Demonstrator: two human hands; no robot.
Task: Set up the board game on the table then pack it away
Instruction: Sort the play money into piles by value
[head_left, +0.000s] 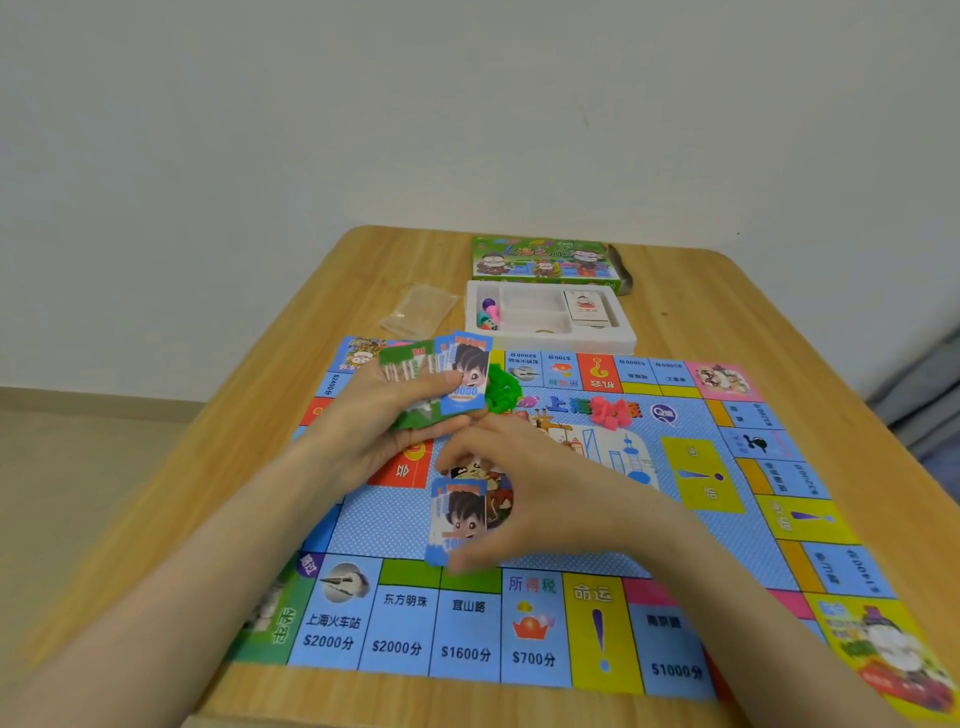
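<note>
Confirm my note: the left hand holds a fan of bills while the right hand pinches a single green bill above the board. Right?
Wrong in one respect: the head view shows the single bill in the right hand is blue, not green. The left hand does hold the fan of bills, above the board.

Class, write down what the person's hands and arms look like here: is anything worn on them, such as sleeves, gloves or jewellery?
Both the left hand and the right hand are bare: no gloves, rings or bracelets show. The left arm and right arm are uncovered right to the picture's edge, with no sleeve, watch or marking in view.
</note>
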